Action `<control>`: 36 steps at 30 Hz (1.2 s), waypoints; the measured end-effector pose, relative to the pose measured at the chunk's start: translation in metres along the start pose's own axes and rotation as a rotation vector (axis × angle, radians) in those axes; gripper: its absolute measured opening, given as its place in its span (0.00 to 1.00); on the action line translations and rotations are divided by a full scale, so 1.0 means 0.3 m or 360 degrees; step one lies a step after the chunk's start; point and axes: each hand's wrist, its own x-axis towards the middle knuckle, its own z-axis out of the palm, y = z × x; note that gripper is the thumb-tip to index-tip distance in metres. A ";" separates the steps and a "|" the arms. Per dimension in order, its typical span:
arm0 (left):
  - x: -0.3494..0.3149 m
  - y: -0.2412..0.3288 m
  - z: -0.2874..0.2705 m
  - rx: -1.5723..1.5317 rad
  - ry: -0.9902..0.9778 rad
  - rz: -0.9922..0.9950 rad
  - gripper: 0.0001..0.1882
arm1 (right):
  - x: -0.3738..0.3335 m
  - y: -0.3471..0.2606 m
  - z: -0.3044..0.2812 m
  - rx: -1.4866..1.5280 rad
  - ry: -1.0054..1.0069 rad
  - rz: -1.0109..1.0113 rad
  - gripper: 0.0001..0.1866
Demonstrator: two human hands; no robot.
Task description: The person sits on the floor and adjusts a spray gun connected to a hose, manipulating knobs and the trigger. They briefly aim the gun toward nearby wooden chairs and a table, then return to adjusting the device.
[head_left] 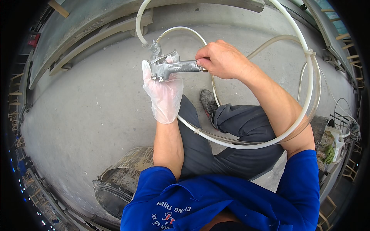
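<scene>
Left hand (165, 94) around spray gun (175, 68) at eleven o'clock, right hand (222, 59) in fingertip pinch at handle end (195, 67), one o'clock.

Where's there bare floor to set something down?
Left of the gloved left hand, the grey floor lies bare, between the long grey structure above and the crusted container below. It's crowded around the right hand and spray gun, where hoses loop.

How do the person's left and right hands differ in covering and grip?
The left hand wears a thin, translucent plastic glove; the right hand is bare. The left hand holds the silver metal spray gun by its body; the right hand pinches at its handle end. Both hands are on the same gun.
</scene>
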 end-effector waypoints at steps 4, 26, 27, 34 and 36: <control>0.000 -0.001 -0.001 0.0015 -0.0001 0.0015 0.27 | -0.001 -0.001 0.001 0.0033 -0.0018 0.0028 0.11; -0.002 -0.012 0.003 -0.0049 -0.0055 -0.0031 0.28 | -0.002 0.010 -0.001 0.0111 -0.0135 0.0078 0.15; -0.003 -0.013 0.003 -0.0067 -0.0061 -0.0031 0.28 | -0.003 0.012 0.000 0.0130 -0.0137 0.0085 0.15; -0.018 -0.008 0.011 0.0027 -0.0094 -0.0024 0.27 | -0.003 0.030 -0.016 0.0355 -0.0159 0.0115 0.11; -0.020 -0.005 0.012 0.0009 -0.0128 -0.0040 0.27 | -0.005 0.025 -0.022 0.0325 -0.0163 0.0110 0.11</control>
